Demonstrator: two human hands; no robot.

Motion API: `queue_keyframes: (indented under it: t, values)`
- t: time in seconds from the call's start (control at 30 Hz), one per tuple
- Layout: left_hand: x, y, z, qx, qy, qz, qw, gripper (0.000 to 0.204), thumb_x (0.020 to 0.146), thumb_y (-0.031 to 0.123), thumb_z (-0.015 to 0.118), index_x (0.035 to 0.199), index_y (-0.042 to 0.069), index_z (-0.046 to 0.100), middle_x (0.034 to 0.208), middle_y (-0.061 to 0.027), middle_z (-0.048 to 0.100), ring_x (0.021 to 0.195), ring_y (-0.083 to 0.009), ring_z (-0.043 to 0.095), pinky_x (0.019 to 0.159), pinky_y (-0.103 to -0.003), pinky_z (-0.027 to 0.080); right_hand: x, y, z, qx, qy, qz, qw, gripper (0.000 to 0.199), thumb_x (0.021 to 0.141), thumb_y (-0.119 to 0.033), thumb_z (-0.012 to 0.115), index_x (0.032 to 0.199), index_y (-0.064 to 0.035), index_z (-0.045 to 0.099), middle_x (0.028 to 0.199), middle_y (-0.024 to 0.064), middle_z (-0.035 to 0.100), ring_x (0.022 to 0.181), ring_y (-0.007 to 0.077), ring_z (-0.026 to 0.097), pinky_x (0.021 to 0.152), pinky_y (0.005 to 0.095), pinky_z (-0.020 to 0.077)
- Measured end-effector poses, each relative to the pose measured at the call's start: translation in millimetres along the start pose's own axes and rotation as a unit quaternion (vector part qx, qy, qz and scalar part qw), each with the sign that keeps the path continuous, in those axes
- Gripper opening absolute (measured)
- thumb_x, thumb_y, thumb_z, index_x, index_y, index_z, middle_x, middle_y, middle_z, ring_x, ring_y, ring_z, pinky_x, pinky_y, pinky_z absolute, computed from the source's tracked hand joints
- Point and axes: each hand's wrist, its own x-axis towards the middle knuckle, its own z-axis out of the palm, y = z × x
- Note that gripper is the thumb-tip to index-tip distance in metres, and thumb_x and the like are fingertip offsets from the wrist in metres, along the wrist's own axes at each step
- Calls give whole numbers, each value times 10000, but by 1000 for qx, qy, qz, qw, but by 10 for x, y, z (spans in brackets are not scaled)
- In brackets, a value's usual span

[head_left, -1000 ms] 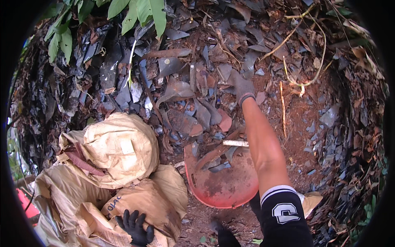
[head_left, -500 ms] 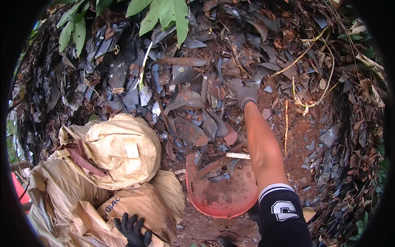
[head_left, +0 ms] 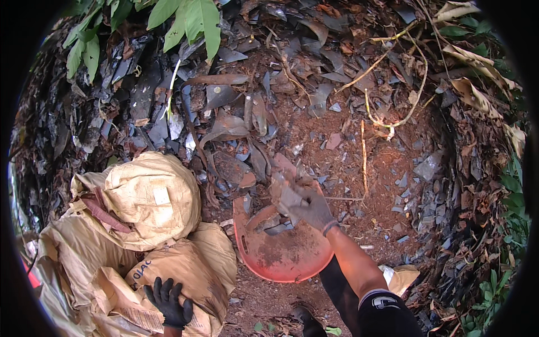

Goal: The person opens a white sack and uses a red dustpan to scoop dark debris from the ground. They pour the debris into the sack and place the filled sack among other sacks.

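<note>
My right hand (head_left: 312, 211), in a grey glove, closes on some flat grey shards (head_left: 287, 194) above the far edge of a shallow red plastic scoop (head_left: 306, 254). Its fingers partly cover the shards, and their material is unclear. Inside the scoop lie a curved brown strip (head_left: 261, 215), a few grey pieces (head_left: 277, 229) and dark dirt. My left hand (head_left: 169, 302), in a black glove, rests with fingers spread on a stained brown sack (head_left: 205, 275).
A stuffed tan sack (head_left: 151, 208) leans at the left beside the scoop. Broken dark shards and dry leaves (head_left: 151, 106) bank up beyond. A bent yellowish root (head_left: 412, 109) lies on reddish soil (head_left: 331, 154). My shoe (head_left: 306, 317) is near the lower edge.
My right hand has come back from the shard heap to the scoop, now holding grey shards. My left hand stays on the sack. The whole view has shifted slightly.
</note>
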Motion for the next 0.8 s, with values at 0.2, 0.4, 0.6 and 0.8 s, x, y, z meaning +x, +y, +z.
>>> queue_keyframes:
  t: [0.2,0.4,0.6,0.8]
  values:
    - [-88,94,-101,1,15,-6,1000,458,979,490,493,1225,128,628,1314,-123,586,1420,-404,414,1208,-667,139,-180,581,313,277,128,283,909,424,924,-478,724,890,-57,754,856,10,696,802,136,635,755,323,516]
    - [-87,205,-85,-31,36,13,999,444,948,473,537,1220,136,638,1289,-117,600,1399,-405,440,1199,-677,159,388,1005,307,420,312,389,759,469,964,-496,692,995,-28,711,986,73,688,796,137,578,748,331,504]
    - [-361,88,-395,-43,47,-16,998,424,929,475,578,1193,152,652,1264,-106,612,1392,-401,450,1192,-692,173,-493,46,423,398,383,201,809,477,943,-380,687,1118,64,686,1077,152,701,898,241,642,788,398,517]
    - [-526,32,-599,-77,84,13,993,412,908,437,598,1177,126,634,1219,-127,606,1352,-424,461,1190,-690,164,-1232,-89,453,86,359,236,899,432,973,-357,598,1132,44,624,1012,246,706,936,383,684,826,461,516]
